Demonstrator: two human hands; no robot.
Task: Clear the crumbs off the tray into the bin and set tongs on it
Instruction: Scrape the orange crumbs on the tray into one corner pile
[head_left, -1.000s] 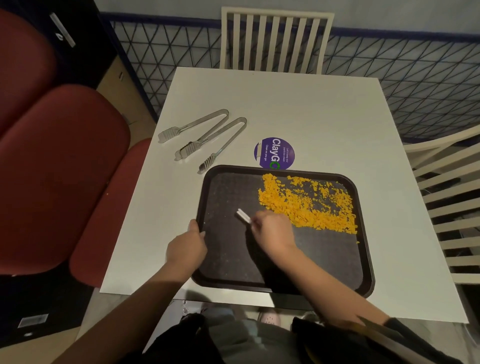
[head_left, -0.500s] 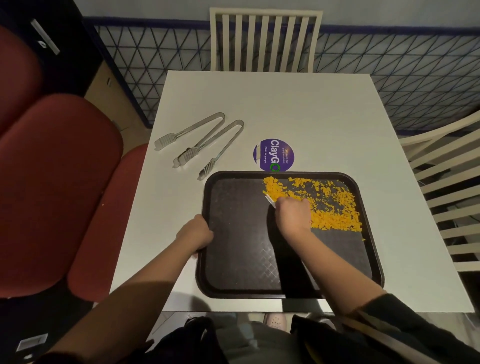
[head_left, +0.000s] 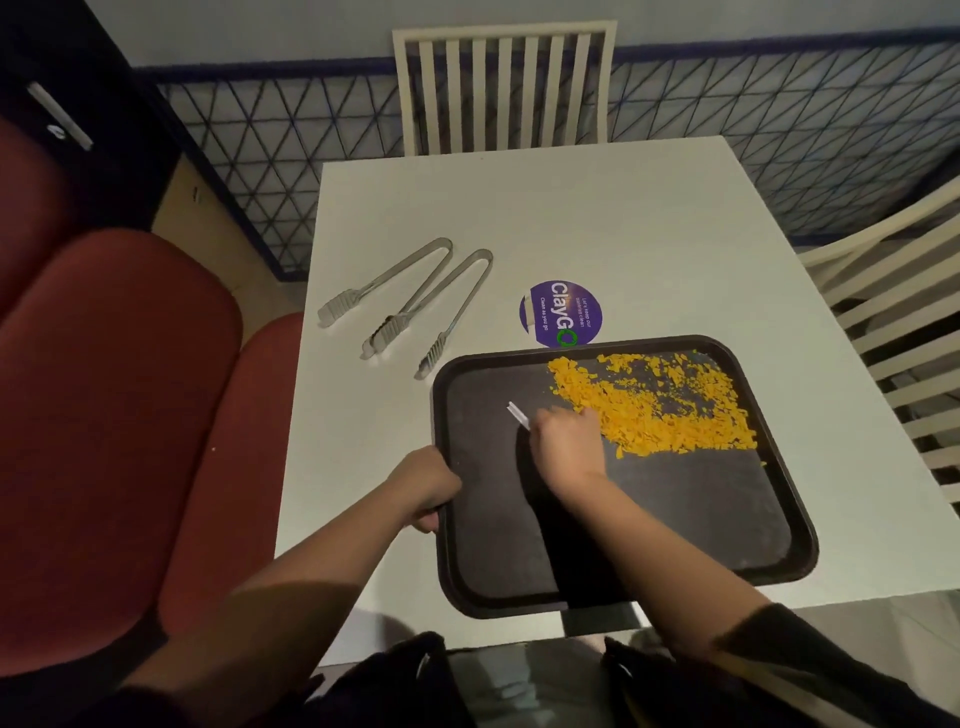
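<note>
A black tray (head_left: 727, 525) lies on the white table (head_left: 597, 223) near its front edge. Orange crumbs (head_left: 660, 410) are heaped across the tray's far right part. My left hand (head_left: 423, 486) grips the tray's left rim. My right hand (head_left: 569, 441) rests on the tray just left of the crumbs, closed on a small white scraper (head_left: 518, 414) whose end sticks out to the left. Two metal tongs (head_left: 410, 301) lie side by side on the table, left of and beyond the tray. No bin shows.
A round purple sticker (head_left: 561, 313) sits on the table by the tray's far edge. White slatted chairs stand beyond the table (head_left: 501, 83) and to the right (head_left: 904, 332). Red padded seats (head_left: 119, 395) fill the left side.
My right hand with the scraper has swept from the crumbs' left edge back leftward and slightly nearer. The left hand has stayed on the tray's left rim.
</note>
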